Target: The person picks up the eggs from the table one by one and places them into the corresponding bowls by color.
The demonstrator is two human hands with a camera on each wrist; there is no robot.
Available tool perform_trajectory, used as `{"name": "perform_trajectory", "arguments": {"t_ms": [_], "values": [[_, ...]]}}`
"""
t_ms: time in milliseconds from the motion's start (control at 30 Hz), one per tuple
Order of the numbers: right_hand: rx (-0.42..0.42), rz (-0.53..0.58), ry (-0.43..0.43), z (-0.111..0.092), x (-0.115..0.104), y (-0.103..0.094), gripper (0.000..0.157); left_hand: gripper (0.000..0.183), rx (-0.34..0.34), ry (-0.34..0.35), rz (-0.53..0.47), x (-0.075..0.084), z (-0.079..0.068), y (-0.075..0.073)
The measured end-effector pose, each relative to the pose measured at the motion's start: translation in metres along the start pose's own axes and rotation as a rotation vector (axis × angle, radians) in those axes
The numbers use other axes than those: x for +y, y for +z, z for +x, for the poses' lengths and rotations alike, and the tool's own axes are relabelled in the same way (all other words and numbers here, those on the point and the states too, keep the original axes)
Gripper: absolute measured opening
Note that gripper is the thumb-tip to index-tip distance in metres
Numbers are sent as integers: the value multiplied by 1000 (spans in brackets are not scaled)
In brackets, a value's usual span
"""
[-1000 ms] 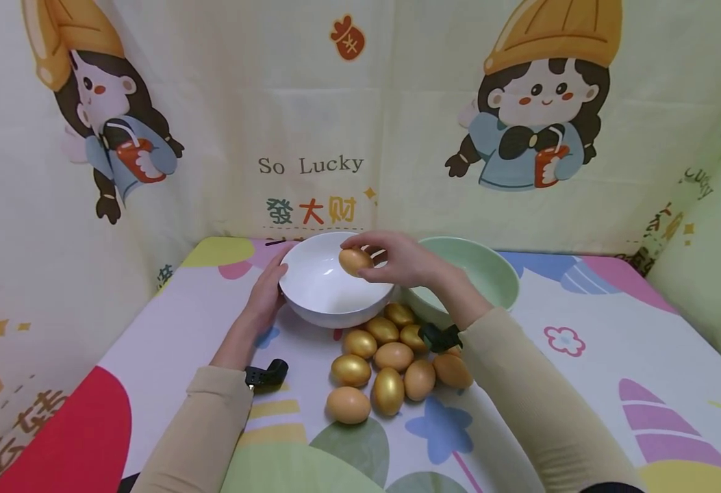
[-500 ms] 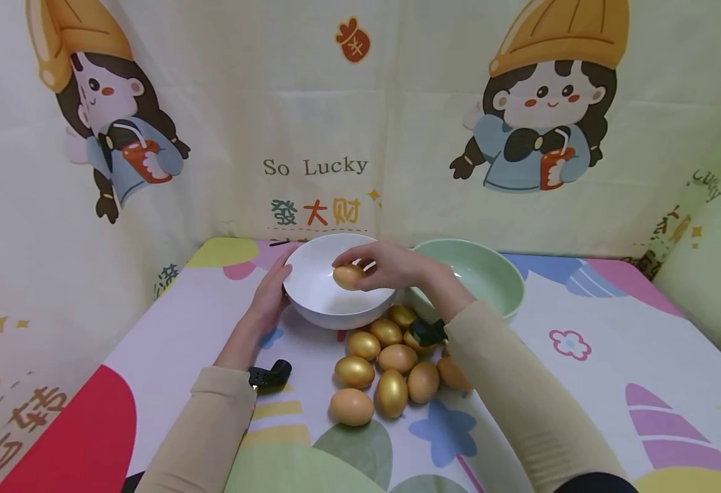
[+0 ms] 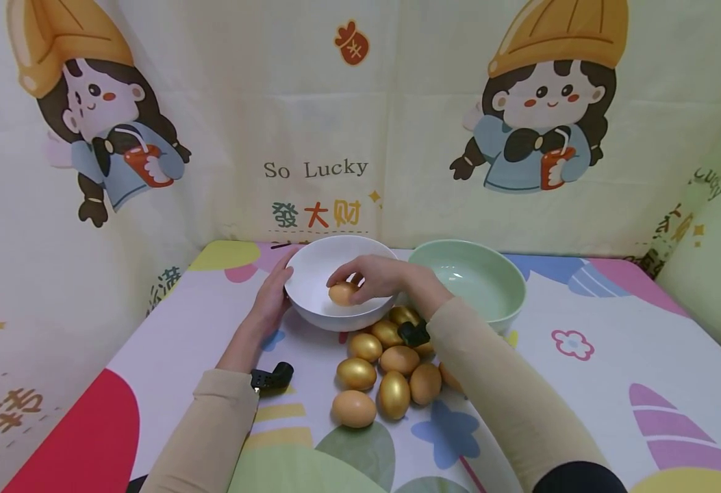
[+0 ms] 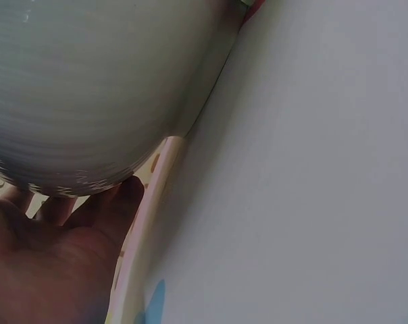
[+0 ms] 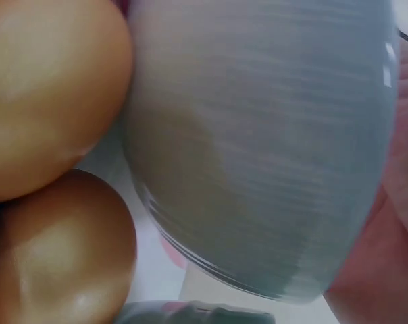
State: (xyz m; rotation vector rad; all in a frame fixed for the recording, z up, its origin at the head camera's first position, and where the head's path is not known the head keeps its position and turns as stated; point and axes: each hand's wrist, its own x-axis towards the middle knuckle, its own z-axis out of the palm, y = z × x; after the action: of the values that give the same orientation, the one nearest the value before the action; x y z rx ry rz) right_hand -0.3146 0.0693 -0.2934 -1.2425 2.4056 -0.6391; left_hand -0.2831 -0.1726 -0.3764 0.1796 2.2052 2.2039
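My right hand dips into the white bowl and pinches a brown egg low inside it. My left hand holds the bowl's left side, thumb at the rim; in the left wrist view, its fingers lie against the outer wall. Brown eggs and shiny golden eggs lie grouped on the table in front of the bowl. Some are partly hidden under my right wrist. Up close in the right wrist view are golden eggs beside the bowl's outer wall.
A pale green bowl stands just right of the white one, behind my right forearm. The table has a patterned cloth. A printed curtain hangs along its back edge. Black wrist cameras sit on both wrists.
My right hand has lowered the brown egg deeper into the white bowl, moving slightly left. My left hand has stayed at the bowl's side. The eggs on the table lie as before.
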Motion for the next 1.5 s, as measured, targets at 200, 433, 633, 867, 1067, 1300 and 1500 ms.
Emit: {"name": "perform_trajectory", "arguments": {"t_ms": [200, 433, 633, 867, 1067, 1300, 1500], "values": [[-40, -52, 118, 7, -3, 4, 45, 52, -4, 14, -9, 0, 0, -1], [-60, -88, 191, 13, -4, 8, 42, 51, -4, 18, -15, -1, 0, -1], [-71, -90, 231, 15, -4, 11, 41, 51, -4, 18, -17, -2, -1, -1], [-85, -99, 253, 14, -6, 11, 43, 52, -3, 25, 5, -2, 0, 0], [-94, -103, 233, 12, -6, 10, 44, 52, 6, 29, 27, -2, -1, 1], [12, -75, 154, 0, -13, 1, 44, 53, 74, 14, 90, 4, -3, 6], [109, -18, 9, -14, -21, -4, 44, 51, 116, 5, 100, 7, -2, 8]]}}
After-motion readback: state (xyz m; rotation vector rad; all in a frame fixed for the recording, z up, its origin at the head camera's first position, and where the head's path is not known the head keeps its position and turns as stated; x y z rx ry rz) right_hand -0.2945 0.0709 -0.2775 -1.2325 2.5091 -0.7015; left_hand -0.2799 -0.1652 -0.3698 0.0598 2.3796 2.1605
